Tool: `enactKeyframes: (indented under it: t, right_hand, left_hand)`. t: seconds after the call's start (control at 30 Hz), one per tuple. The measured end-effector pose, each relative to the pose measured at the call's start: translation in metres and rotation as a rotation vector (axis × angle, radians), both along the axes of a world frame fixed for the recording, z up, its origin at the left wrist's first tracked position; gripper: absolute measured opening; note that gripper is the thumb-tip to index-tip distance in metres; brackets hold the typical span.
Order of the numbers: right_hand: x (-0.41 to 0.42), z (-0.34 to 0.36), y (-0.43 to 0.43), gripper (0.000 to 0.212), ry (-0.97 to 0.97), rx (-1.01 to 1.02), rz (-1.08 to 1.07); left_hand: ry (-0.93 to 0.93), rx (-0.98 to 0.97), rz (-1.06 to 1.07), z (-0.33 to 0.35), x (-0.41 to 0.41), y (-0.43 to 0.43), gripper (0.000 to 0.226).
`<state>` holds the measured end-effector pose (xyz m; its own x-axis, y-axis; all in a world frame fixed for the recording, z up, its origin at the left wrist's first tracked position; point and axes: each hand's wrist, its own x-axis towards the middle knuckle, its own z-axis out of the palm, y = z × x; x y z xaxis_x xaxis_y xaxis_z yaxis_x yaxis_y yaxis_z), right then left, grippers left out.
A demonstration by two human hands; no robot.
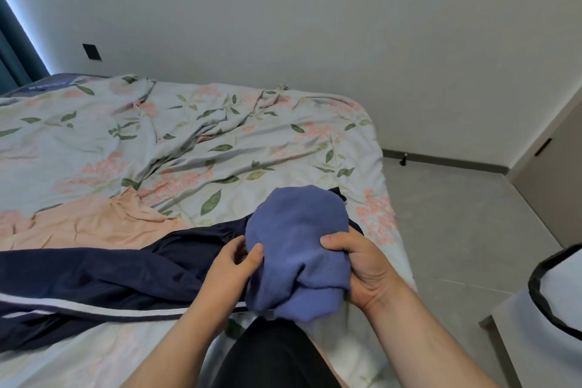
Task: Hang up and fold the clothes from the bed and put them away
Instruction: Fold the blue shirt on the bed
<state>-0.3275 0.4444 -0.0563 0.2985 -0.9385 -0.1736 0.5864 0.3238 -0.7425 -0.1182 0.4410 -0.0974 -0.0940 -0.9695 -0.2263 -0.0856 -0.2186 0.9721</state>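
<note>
- Head view: I see my left hand (233, 264) pinching the bundled blue garment (296, 239) at its left edge, thumb and fingers curled on the cloth.
- My right hand (359, 268) grips its right side, with the fingers wrapped over it.
- The bundle sits over the navy jacket (94, 277), near a peach garment (88, 224), on the floral bed (189, 135).

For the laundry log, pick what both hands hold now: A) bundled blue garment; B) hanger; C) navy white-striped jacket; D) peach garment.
A: the left hand and right hand both hold the bundled blue garment, while the navy jacket and peach garment lie on the bed.
</note>
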Motion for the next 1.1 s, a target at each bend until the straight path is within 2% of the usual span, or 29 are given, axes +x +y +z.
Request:
enactKeyframes:
  t: [0.13,0.2,0.3,0.33,0.47,0.6,0.73,0.87,0.97,1.1]
  right_hand:
    - [-0.005,0.041,0.016,0.034,-0.053,-0.100,0.007]
    - [-0.009,0.062,0.026,0.031,-0.072,-0.159,0.000]
    - [-0.021,0.087,0.043,0.040,-0.078,-0.195,-0.012]
    - [-0.026,0.094,0.050,0.041,-0.064,-0.201,-0.035]
    - [-0.055,0.112,0.081,0.050,0.007,-0.187,-0.173]
    - [-0.074,0.127,0.115,0.049,0.064,-0.196,-0.267]
    - [-0.093,0.142,0.149,0.049,0.191,-0.239,-0.426]
    - [-0.111,0.158,0.184,0.048,0.128,-0.294,-0.503]
    - [-0.122,0.178,0.205,0.048,0.075,-0.369,-0.474]
    - [-0.137,0.202,0.224,0.049,0.121,-0.404,-0.480]
  left_hand:
    - [0.771,0.412,-0.010,0.022,-0.023,0.018,0.059]
    - [0.941,0.461,-0.056,0.034,-0.031,0.027,0.072]
    - [1.046,0.436,-0.168,0.058,-0.039,0.036,0.092]
    - [1.052,0.417,-0.191,0.067,-0.042,0.037,0.091]
    - [0.963,0.364,-0.276,0.097,-0.059,0.047,0.059]
    - [0.892,0.320,-0.268,0.114,-0.080,0.066,0.057]
    - [0.781,0.221,-0.291,0.137,-0.096,0.081,0.031]
    - [0.721,0.017,-0.347,0.161,-0.120,0.098,0.030]
    - [0.752,-0.011,-0.478,0.171,-0.142,0.114,0.019]
    - [0.775,-0.102,-0.404,0.174,-0.166,0.121,0.016]
